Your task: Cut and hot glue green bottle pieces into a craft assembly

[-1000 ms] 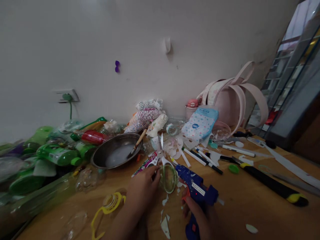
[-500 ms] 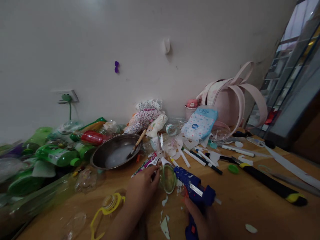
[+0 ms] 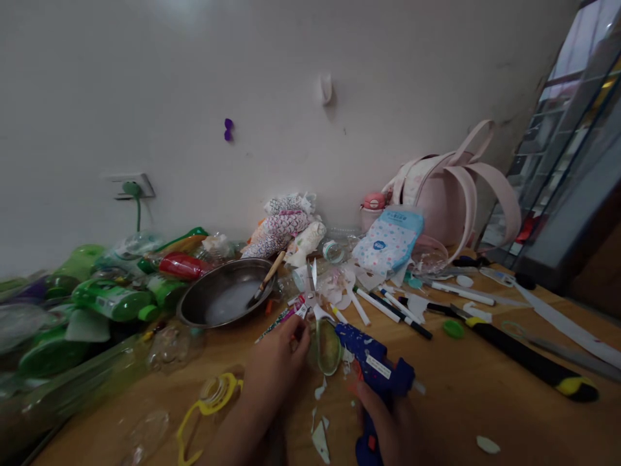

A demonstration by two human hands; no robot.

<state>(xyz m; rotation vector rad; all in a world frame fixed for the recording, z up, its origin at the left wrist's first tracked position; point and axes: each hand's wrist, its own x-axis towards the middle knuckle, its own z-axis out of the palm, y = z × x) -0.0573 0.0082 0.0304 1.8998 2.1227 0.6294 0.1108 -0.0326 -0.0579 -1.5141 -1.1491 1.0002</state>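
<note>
My right hand (image 3: pixel 388 421) is wrapped round the handle of a blue hot glue gun (image 3: pixel 373 362), a finger at its orange trigger. The gun's nozzle points left, at the rim of an oval, clear green plastic piece (image 3: pixel 329 349). Beside that piece, my left hand (image 3: pixel 279 353) has its fingers curled in a pinch at the left edge; the exact contact is partly hidden. Just behind stand the open blades of white-handled scissors (image 3: pixel 311 288). White scraps (image 3: pixel 321 441) lie between my hands.
Left are a metal basin (image 3: pixel 228 298) with a brush (image 3: pixel 266 279) and piled green bottles (image 3: pixel 111 299). A yellow ring handle (image 3: pixel 216 401) lies near my left forearm. Markers (image 3: pixel 398 312), a black-yellow utility knife (image 3: pixel 528 359) and a pink backpack (image 3: pixel 436 194) are right.
The glue gun has shifted very slightly left, its nozzle closer to the green plastic piece. My left hand stays nearly still. The whole view has moved a little.
</note>
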